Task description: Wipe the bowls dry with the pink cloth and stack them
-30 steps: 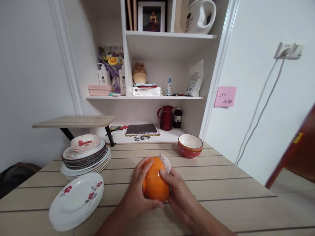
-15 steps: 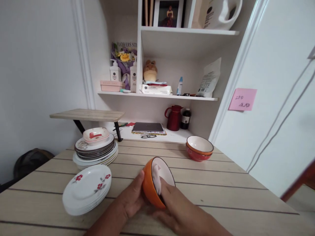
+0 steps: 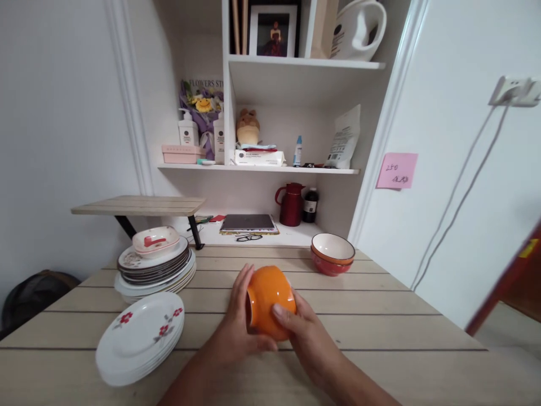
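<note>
An orange bowl (image 3: 273,301) is tipped on its side between my hands, its glossy outside facing me and its foot toward the left. My left hand (image 3: 240,321) curves around the foot side, with the thumb below and the fingers behind. From the right, my right hand (image 3: 306,335) grips the rim, thumb on the outer wall and its other fingers hidden inside. The pale cloth seen earlier is out of sight. To the left lies a stack of white plates (image 3: 139,335) with red flowers. Farther right, an orange-rimmed bowl (image 3: 333,248) sits in a red bowl (image 3: 332,266).
Behind the flowered plates rises a taller plate stack (image 3: 154,273) topped by a small dish (image 3: 155,241). A wooden riser (image 3: 139,206) overhangs the table's back left. A laptop (image 3: 248,222), glasses (image 3: 249,238), a red jug (image 3: 291,204) and a dark bottle (image 3: 310,206) line the back.
The bowl has turned over so its outside faces me instead of its white inside. My right thumb has come onto the outer wall. The camera view has shifted slightly right.
</note>
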Tool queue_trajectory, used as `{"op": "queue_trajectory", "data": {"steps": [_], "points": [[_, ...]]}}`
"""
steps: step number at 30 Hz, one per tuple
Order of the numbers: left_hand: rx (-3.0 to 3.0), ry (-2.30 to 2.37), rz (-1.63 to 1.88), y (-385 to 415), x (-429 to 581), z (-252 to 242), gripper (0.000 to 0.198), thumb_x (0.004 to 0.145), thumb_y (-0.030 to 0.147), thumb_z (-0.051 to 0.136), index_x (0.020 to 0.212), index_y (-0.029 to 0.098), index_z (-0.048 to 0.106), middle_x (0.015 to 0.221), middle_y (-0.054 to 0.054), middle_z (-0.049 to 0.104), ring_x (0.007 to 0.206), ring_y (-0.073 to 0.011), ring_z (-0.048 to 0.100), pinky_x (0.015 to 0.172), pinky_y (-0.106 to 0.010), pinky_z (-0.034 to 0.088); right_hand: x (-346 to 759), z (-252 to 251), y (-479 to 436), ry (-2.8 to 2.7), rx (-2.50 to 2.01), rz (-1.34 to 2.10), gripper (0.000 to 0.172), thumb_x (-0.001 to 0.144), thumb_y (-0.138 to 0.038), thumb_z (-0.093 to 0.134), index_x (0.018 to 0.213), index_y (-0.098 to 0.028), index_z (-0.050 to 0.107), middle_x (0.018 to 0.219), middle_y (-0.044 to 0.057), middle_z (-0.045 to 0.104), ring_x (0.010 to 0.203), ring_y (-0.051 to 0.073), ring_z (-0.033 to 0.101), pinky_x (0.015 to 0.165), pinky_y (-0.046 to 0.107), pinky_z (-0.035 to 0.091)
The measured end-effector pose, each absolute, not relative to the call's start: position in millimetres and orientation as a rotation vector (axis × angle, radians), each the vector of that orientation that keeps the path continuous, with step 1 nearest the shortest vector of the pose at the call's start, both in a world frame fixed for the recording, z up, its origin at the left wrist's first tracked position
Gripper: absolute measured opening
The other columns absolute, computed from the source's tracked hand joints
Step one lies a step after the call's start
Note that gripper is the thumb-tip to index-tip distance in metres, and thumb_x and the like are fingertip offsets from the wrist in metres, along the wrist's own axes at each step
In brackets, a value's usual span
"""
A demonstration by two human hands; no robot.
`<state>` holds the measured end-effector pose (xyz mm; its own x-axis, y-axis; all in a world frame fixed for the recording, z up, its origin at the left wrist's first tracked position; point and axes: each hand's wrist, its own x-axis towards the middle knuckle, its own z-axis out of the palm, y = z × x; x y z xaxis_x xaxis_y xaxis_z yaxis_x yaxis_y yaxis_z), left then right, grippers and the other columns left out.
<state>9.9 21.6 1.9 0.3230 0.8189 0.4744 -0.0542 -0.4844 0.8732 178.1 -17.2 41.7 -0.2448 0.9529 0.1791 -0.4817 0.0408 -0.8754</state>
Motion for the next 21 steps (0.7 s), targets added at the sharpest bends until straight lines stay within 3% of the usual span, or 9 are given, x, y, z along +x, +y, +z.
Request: {"op": "queue_trajectory", "data": {"steps": [2,4,9,13,18,21], "points": [[2.013,0.787,1.317,20.7,14.2,-2.3,0.132,0.050,0.056,0.092,0.157,0.035,0.017,0.167,-0.012,-0.002,0.152,-0.0428,0.002,0.120,-0.062,0.011,176.5,42.0,-16.4,-0.945,-0.593,1.569,0.044,0.080,-0.035,0.076,0.116,-0.016,0.063,0.110,0.011,0.071,0.096,0.025,0.066,0.088,0.037,0.050],[2.172,0.824,1.355,17.4,18.2,-3.5,0.127,0.056,0.053,0.091,0.156,0.039,0.014,0.167,-0.012,-0.001,0.151,-0.0423,0.007,0.118,-0.064,0.017,177.3,43.9,-17.1,-0.887,-0.565,1.604,0.043,0.080,-0.036,0.077,0.115,-0.015,0.064,0.108,0.011,0.072,0.095,0.024,0.066,0.087,0.037,0.051],[1.960,0.779,1.560,8.5,26.8,9.2,0.099,0.061,0.050,0.089,0.147,0.036,0.041,0.160,-0.011,0.029,0.144,-0.0420,0.031,0.116,-0.058,0.028,185.1,53.1,-24.3,-1.132,-0.482,1.627,0.051,0.083,-0.038,0.075,0.128,-0.019,0.059,0.118,0.010,0.069,0.105,0.025,0.065,0.094,0.038,0.049],[1.353,0.610,1.468,5.8,27.5,17.4,0.112,0.057,0.067,0.084,0.150,0.024,0.037,0.150,-0.016,0.046,0.132,-0.0413,0.048,0.107,-0.048,0.044,190.5,58.0,-29.3,-1.591,-0.456,1.470,0.068,0.083,-0.040,0.075,0.144,-0.027,0.047,0.141,0.008,0.056,0.130,0.028,0.051,0.112,0.042,0.038],[0.943,0.524,1.089,5.8,12.9,6.2,0.092,0.069,0.079,0.067,0.138,0.020,0.054,0.131,-0.015,0.065,0.129,-0.0371,0.054,0.110,-0.050,0.040,193.4,54.8,-26.7,-2.186,-0.640,1.017,0.082,0.080,-0.024,0.076,0.151,-0.025,0.036,0.150,0.013,0.048,0.134,0.032,0.047,0.114,0.048,0.037],[0.830,0.433,0.903,10.1,2.6,-2.0,0.087,0.068,0.081,0.065,0.122,0.013,0.067,0.117,-0.017,0.072,0.127,-0.0369,0.056,0.114,-0.050,0.034,191.1,50.0,-22.8,-2.470,-0.651,0.711,0.078,0.082,-0.015,0.069,0.152,-0.024,0.036,0.156,0.015,0.040,0.138,0.034,0.044,0.114,0.050,0.037]]}}
